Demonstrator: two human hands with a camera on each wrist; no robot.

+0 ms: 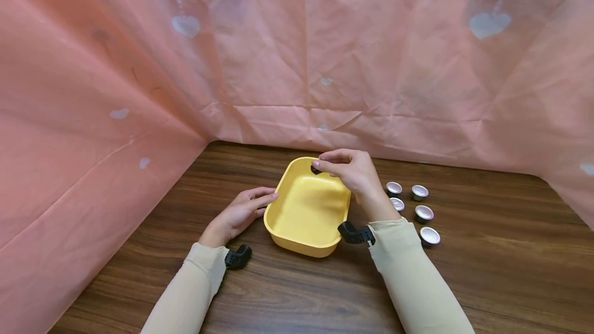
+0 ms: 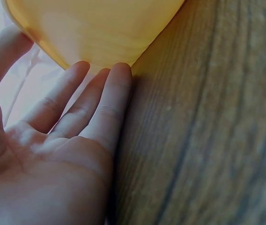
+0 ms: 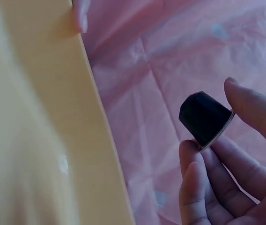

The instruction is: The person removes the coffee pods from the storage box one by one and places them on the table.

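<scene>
My right hand (image 1: 351, 171) pinches a dark coffee capsule (image 3: 204, 118) by its rim, between thumb and fingers. In the head view it hovers over the far end of a yellow bin (image 1: 303, 247), above the rim. The bin's inside shows a bare floor. My left hand (image 1: 242, 214) rests at the bin's left side, its thumb on the rim. In the left wrist view the fingers (image 2: 107, 108) are fairly straight, with fingertips against the outer wall of the bin.
Several more capsules with silvery lids (image 1: 424, 214) stand upright on the wooden table (image 1: 492, 251) to the right of the bin, partly behind my right forearm. A pink curtain (image 1: 297, 55) with pale hearts closes off the back and left.
</scene>
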